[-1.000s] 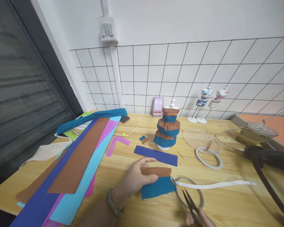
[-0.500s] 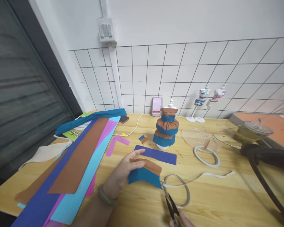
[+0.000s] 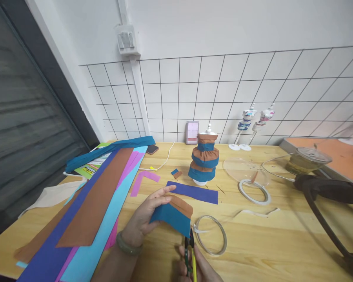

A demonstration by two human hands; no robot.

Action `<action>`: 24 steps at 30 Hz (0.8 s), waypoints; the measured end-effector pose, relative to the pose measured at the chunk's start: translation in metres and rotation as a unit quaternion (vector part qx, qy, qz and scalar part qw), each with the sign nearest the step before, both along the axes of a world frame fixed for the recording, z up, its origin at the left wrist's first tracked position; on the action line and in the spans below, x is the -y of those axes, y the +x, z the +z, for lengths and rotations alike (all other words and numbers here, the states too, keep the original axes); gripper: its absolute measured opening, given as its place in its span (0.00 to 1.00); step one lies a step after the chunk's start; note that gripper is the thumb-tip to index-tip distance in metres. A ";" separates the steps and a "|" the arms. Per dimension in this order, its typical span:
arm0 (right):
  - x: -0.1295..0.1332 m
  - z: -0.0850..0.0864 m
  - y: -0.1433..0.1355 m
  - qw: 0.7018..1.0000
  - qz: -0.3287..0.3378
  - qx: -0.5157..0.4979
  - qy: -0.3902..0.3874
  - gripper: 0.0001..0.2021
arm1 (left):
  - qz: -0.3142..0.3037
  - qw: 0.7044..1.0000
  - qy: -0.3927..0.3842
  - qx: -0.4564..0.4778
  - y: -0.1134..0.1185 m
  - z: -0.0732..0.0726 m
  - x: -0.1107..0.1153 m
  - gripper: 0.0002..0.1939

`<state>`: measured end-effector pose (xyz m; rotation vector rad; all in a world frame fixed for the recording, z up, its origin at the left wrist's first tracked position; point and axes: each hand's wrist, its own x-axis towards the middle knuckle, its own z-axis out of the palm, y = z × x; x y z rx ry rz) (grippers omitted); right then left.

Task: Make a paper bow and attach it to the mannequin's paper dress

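My left hand point(image 3: 148, 211) pinches the left end of a two-tone piece of crepe paper point(image 3: 172, 217), brown along the top and teal below. It is held up above the table. My right hand point(image 3: 198, 264) grips scissors point(image 3: 190, 250) with green and yellow handles, and their blades are at the paper's lower right corner. Whether they cut into it I cannot tell. Beside the blades lies a roll of double-sided tape point(image 3: 225, 243) with a loose strip trailing right. Behind the hands is a flat dark blue strip point(image 3: 194, 192).
A small dress form point(image 3: 205, 156) in brown and teal ruffles stands at the back. Long coloured paper strips point(image 3: 88, 211) cover the left side. Another tape roll point(image 3: 267, 199), a clear jar point(image 3: 307, 160) and a dark curved object point(image 3: 314, 203) are on the right.
The scissors have come up and left to the paper's lower right corner. My left hand and the paper have shifted slightly left, and the view has moved a little.
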<state>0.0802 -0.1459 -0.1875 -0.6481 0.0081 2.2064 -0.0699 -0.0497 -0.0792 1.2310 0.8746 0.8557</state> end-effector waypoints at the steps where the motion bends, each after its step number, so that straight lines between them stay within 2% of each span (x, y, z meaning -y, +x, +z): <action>1: -0.001 0.001 -0.001 1.000 -0.002 -0.014 -0.002 0.18 | -0.005 1.000 0.016 0.002 -0.002 0.002 0.002 0.24; 6: -0.003 0.004 -0.007 0.999 -0.015 -0.050 0.015 0.17 | -0.001 0.998 0.062 -0.018 -0.005 0.006 0.006 0.28; 11: -0.005 0.000 -0.013 0.998 -0.017 -0.052 0.019 0.18 | 0.001 0.993 0.117 -0.022 -0.008 -0.006 0.002 0.24; 14: -0.011 0.006 -0.013 0.997 -0.014 -0.075 0.015 0.18 | -0.006 0.989 0.148 -0.016 -0.011 -0.012 0.001 0.22; 17: -0.018 0.016 -0.013 0.995 -0.012 -0.100 0.009 0.17 | -0.006 0.990 0.140 -0.020 -0.011 -0.012 0.001 0.21; 20: -0.022 0.019 -0.014 0.994 -0.037 -0.106 -0.003 0.18 | -0.010 0.988 0.151 -0.021 -0.012 -0.013 0.001 0.21; 24: -0.025 0.017 -0.017 0.994 -0.052 -0.097 -0.006 0.19 | -0.025 0.971 0.239 -0.011 -0.017 -0.022 -0.001 0.18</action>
